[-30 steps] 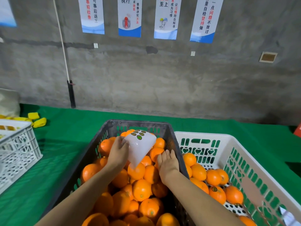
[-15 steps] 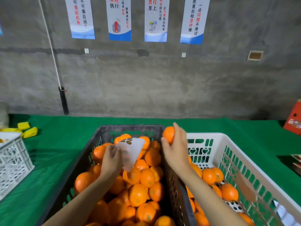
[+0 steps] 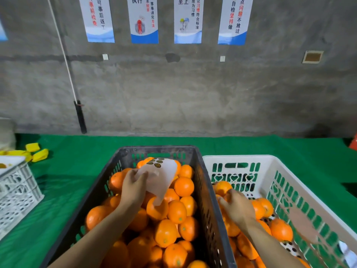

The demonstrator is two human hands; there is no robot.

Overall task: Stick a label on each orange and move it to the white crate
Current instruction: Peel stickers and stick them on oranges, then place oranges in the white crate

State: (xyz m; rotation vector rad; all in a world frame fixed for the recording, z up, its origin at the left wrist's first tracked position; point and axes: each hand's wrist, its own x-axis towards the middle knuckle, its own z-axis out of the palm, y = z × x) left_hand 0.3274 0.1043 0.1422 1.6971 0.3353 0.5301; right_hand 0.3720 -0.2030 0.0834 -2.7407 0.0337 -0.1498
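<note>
A black crate [image 3: 205, 202] in front of me is heaped with oranges [image 3: 176, 210]. My left hand [image 3: 133, 188] holds a white label sheet [image 3: 163, 177] over them, with a few dark labels at its top edge. Touching the black crate's right side stands the white crate [image 3: 237, 158], partly filled with oranges. My right hand [image 3: 238, 207] is low inside it, fingers curled over an orange [image 3: 222, 187] that rests among the others near the back left corner.
Both crates sit on a green cloth [image 3: 77, 171] against a concrete wall. A smaller white crate [image 3: 17, 190] stands at the left edge, with yellow pieces [image 3: 37, 151] behind it. A translucent sheet [image 3: 302, 224] leans on the white crate's right wall.
My right hand picked an orange out of the black crate, lifted it over the rim and lowered it into the white crate. The left hand kept the label sheet in place.
</note>
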